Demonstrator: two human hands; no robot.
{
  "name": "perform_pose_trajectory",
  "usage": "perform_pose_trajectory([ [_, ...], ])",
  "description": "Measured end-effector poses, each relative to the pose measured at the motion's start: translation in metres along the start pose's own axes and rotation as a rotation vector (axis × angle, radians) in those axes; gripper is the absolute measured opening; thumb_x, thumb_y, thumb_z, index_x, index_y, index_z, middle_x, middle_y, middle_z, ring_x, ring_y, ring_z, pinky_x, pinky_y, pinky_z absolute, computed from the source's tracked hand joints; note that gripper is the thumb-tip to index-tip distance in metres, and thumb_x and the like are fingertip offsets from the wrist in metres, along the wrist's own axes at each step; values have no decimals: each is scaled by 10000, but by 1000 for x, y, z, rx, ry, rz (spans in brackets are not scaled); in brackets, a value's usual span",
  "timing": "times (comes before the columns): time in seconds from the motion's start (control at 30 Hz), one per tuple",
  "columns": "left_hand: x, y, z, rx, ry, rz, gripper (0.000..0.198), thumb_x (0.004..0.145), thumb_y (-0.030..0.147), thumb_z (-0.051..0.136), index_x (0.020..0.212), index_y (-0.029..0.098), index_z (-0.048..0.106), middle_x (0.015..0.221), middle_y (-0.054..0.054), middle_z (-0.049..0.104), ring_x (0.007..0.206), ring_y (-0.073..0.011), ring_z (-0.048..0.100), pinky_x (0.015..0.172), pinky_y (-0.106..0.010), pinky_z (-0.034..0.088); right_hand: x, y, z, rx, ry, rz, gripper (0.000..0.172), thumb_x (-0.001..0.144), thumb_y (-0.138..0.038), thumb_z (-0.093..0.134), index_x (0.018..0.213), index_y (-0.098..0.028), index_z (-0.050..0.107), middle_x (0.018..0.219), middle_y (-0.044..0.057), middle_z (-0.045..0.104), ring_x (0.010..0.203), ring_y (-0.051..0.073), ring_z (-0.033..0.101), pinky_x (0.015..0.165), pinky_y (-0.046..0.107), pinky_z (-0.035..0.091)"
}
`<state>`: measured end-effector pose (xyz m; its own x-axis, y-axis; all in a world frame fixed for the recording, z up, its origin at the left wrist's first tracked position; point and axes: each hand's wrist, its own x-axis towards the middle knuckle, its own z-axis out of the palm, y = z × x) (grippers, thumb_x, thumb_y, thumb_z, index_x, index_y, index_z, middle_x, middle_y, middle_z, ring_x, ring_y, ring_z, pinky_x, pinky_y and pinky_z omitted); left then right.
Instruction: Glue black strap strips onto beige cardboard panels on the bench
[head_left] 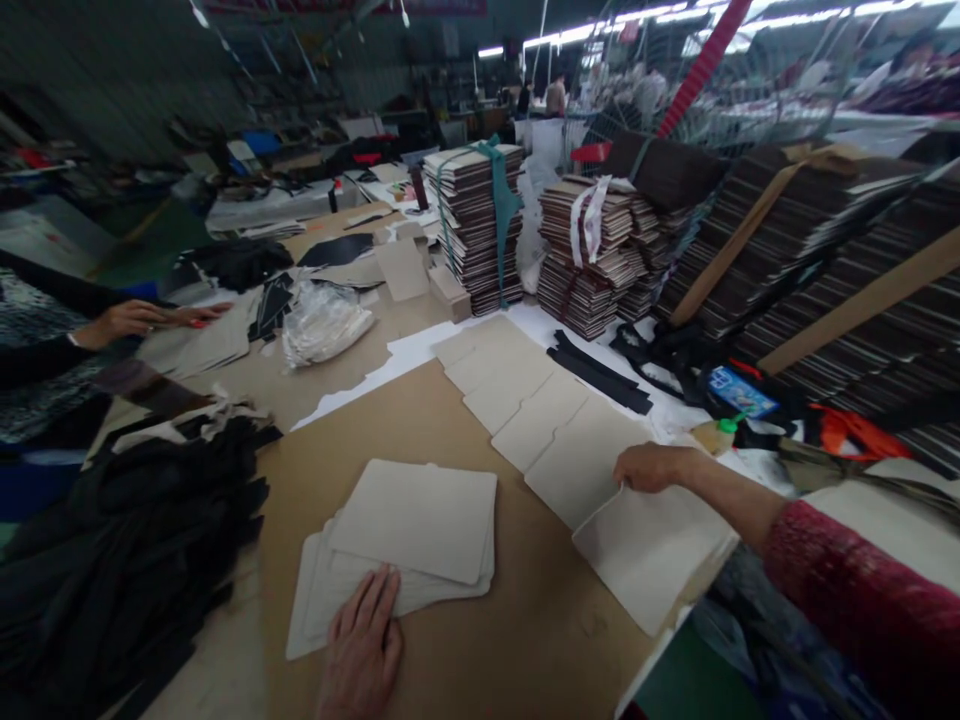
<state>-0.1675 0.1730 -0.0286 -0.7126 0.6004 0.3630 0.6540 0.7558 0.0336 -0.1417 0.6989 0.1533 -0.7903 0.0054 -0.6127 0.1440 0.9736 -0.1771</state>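
My left hand (361, 640) lies with fingers stretched out over the near edge of a loose pile of pale rounded-corner boards (420, 515). The boards in that pile are fanned unevenly on the brown tabletop. At the right, my right hand (654, 468) pinches the far edge of a pale board (649, 555), which lies nearest me in a row. Beyond it stretch more overlapping boards (536, 410), stepped away toward the back.
Black fabric (142, 540) is heaped at the left, near a co-worker's hands (127, 322). Tied board stacks (480, 220) stand at the back, and larger strapped stacks (817, 250) at the right. Black strips (600, 372) and a clear plastic bag (322, 322) lie on the table.
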Motion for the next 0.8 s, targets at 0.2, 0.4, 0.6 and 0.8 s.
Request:
perform_pose_trajectory([
  [0.2,2,1,-3,19,-13,-1,753,894,196,467,1587,261,179,1437,-75,578,1321,-258,506,1020,-409,409,35,11,11,-104,-44,-2,95,782,-124,667,851,-171,712,965,48,731,1043,249,642,1019,557,418],
  [0.4,3,1,-3,15,-19,-14,713,889,183,468,1566,252,256,1450,-70,568,1322,-251,503,1034,-405,399,34,21,18,-187,78,-52,253,729,-10,564,808,-203,707,957,83,718,1034,287,635,986,552,394],
  [0.6,-2,10,-12,-7,-124,-62,603,866,113,468,1464,189,452,1495,-74,523,1398,-242,419,1112,-415,369,28,-15,57,-202,344,-259,412,758,-89,589,1151,-203,636,1249,136,607,1185,345,537,1026,579,378],
  [0.8,-4,16,-16,-77,-219,-148,691,798,82,477,1478,201,433,1532,-83,478,1434,-260,371,1136,-479,358,98,-128,77,147,416,-556,466,928,-335,505,1360,-158,502,1381,147,553,1295,265,488,1111,420,397],
])
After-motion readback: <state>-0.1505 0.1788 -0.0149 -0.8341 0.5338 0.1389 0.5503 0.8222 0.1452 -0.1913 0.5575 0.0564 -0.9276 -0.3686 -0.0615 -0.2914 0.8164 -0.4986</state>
